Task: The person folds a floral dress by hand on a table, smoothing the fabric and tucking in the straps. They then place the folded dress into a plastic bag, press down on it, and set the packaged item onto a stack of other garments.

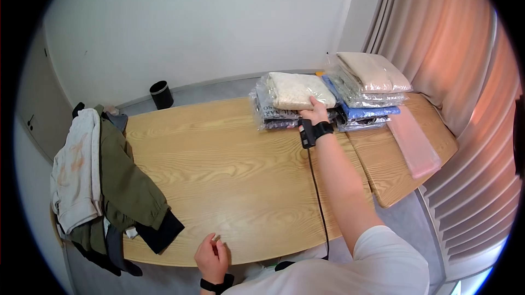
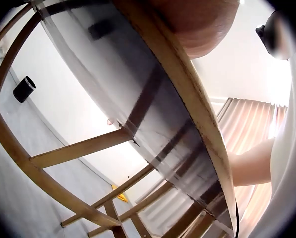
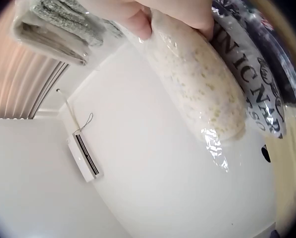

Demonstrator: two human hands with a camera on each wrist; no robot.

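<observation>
My right hand (image 1: 316, 113) grips the near edge of a folded cream garment in a clear plastic bag (image 1: 295, 88), on top of the middle stack at the table's back. In the right wrist view, the thumb and fingers (image 3: 143, 25) pinch this bagged garment (image 3: 197, 79), which has small yellowish specks. Below it lies a grey bagged garment with dark lettering (image 3: 254, 74). My left hand (image 1: 212, 256) is at the table's near edge, fingers loosely curled, holding nothing. The left wrist view shows mostly the table's underside, with part of that hand (image 2: 202, 25) at the top.
Beside the middle stack stands another stack of bagged clothes, topped by a beige garment (image 1: 372, 70). Pink plastic bags (image 1: 413, 142) lie on the side table (image 1: 377, 172). Loose clothes, including an olive garment (image 1: 123, 169), hang over the wooden table's (image 1: 229, 169) left end. A black bin (image 1: 161, 95) stands behind.
</observation>
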